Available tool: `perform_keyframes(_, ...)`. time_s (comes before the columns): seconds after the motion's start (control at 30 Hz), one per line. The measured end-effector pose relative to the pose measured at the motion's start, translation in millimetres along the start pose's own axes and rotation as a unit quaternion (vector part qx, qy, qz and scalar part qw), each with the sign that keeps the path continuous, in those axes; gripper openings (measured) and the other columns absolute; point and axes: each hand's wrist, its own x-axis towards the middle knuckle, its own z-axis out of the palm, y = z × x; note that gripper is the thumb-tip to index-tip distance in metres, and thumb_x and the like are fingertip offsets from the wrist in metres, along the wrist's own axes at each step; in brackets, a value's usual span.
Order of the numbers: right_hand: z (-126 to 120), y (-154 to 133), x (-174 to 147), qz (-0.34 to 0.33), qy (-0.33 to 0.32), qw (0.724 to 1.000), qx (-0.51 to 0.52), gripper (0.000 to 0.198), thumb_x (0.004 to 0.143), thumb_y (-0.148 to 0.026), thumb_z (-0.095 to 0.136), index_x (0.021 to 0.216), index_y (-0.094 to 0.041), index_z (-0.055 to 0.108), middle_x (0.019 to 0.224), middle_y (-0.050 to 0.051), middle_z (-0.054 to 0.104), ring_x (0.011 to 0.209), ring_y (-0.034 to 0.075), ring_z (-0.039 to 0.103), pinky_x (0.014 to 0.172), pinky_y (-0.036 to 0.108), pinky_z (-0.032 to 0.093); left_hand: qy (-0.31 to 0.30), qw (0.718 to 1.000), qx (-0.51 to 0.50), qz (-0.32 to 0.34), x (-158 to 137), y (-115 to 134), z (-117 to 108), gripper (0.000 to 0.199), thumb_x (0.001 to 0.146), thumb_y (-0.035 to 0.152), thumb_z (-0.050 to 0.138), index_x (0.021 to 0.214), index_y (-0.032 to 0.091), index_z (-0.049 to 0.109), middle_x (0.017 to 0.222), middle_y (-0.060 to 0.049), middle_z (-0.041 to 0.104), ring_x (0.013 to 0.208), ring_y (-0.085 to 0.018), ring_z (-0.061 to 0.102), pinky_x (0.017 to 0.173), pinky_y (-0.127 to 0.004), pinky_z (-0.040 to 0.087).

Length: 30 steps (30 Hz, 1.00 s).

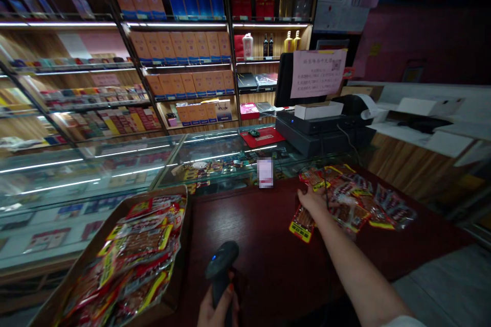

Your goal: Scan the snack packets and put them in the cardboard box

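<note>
My left hand (pixel 217 306) is wrapped round the handle of a dark barcode scanner (pixel 222 260), which shows a small blue light. It stands above the near part of the dark red counter, right of an open cardboard box (pixel 183 245) full of snack packets (pixel 138 245). My right hand (pixel 315 202) is at the left side of a loose pile of snack packets (pixel 355 204). One red and yellow snack packet (pixel 302 224) sticks out below the thumb and appears gripped. The fingertips are partly hidden among the packets.
A glass display counter (pixel 126 163) runs along the far side. Behind the pile stand a monitor (pixel 286 82) with a pink notice and a dark cash drawer (pixel 310 135). A mouse (pixel 253 133) rests on a red mat (pixel 270 138). A thin dark cable passes near my right hand.
</note>
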Motion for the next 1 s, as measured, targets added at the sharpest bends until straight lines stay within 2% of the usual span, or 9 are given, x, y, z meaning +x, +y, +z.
perform_keyframes(0.2,-18,-21,-14,-0.056,-0.018,0.998,0.038,0.061,0.098,-0.051,0.027,0.148,-0.021,0.044,0.146,0.02,0.05,0.138,0.034,0.043,0.113,0.055,0.028,-0.031,0.999,0.013,0.007,-3,7,-3,0.068,0.058,0.069,0.08,0.098,0.017,0.064,0.048,0.005,0.061,0.028,-0.01,0.045,0.029,-0.019,0.037)
perform_keyframes(0.37,-36,24,-39,-0.128,0.01,0.992,-0.012,0.058,0.093,-0.045,0.042,0.145,-0.019,0.048,0.146,0.016,0.051,0.142,0.033,0.037,0.118,0.05,0.021,-0.036,0.999,0.006,-0.001,-6,9,-3,0.063,0.063,0.064,0.079,0.1,0.016,0.064,0.05,0.006,0.06,0.03,-0.009,0.046,0.029,-0.019,0.038)
perform_keyframes(0.47,-28,55,-67,-0.177,0.016,0.98,-0.085,0.06,0.087,-0.052,0.054,0.135,-0.017,0.057,0.138,0.017,0.058,0.134,0.04,0.044,0.114,0.056,0.028,-0.039,0.999,0.009,0.001,-8,9,-2,0.061,0.065,0.063,0.078,0.1,0.015,0.064,0.05,0.006,0.06,0.031,-0.009,0.046,0.03,-0.019,0.039)
perform_keyframes(0.57,-15,71,-90,-0.191,0.047,0.972,-0.128,0.046,0.081,-0.046,0.064,0.118,-0.019,0.067,0.139,0.017,0.057,0.14,0.042,0.036,0.113,0.058,0.028,-0.036,0.999,0.011,0.004,-8,8,-2,0.06,0.065,0.062,0.078,0.1,0.015,0.064,0.05,0.006,0.06,0.03,-0.01,0.046,0.029,-0.019,0.038)
perform_keyframes(0.67,-11,68,-102,-0.214,0.078,0.971,-0.071,0.03,0.082,-0.036,0.063,0.109,-0.022,0.067,0.132,0.015,0.062,0.132,0.038,0.047,0.109,0.054,0.036,-0.036,0.999,0.005,0.0,-4,5,-4,0.062,0.064,0.064,0.078,0.101,0.016,0.064,0.049,0.006,0.06,0.029,-0.01,0.046,0.028,-0.019,0.038)
perform_keyframes(0.77,-11,49,-112,-0.22,0.026,0.972,0.072,0.03,0.087,-0.037,0.056,0.114,-0.025,0.062,0.108,0.011,0.073,0.102,0.032,0.067,0.093,0.046,0.049,-0.058,0.998,0.008,-0.009,0,1,-7,0.064,0.062,0.066,0.078,0.1,0.016,0.064,0.049,0.005,0.06,0.028,-0.01,0.045,0.027,-0.019,0.037)
perform_keyframes(0.83,-6,27,-122,-0.234,-0.033,0.95,0.203,0.034,0.087,-0.043,0.055,0.117,-0.028,0.061,0.108,0.008,0.074,0.098,0.029,0.07,0.089,0.042,0.052,-0.068,0.998,0.007,-0.011,0,0,-7,0.065,0.062,0.066,0.078,0.101,0.016,0.064,0.05,0.005,0.061,0.029,-0.01,0.046,0.027,-0.019,0.037)
perform_keyframes(0.9,6,2,-136,-0.281,-0.095,0.9,0.32,0.034,0.086,-0.041,0.057,0.116,-0.027,0.062,0.117,0.006,0.073,0.107,0.027,0.068,0.094,0.039,0.052,-0.073,0.997,0.004,-0.003,-3,0,-8,0.065,0.064,0.066,0.078,0.104,0.016,0.064,0.05,0.005,0.06,0.029,-0.009,0.045,0.028,-0.019,0.037)
perform_keyframes(1.0,30,-29,-156,-0.339,-0.166,0.841,0.388,0.032,0.085,-0.033,0.056,0.114,-0.024,0.066,0.119,0.005,0.072,0.112,0.025,0.066,0.1,0.039,0.049,-0.069,0.997,0.039,0.015,-14,1,-12,0.06,0.066,0.066,0.076,0.096,0.015,0.065,0.049,0.005,0.057,0.032,-0.007,0.042,0.03,-0.017,0.032)
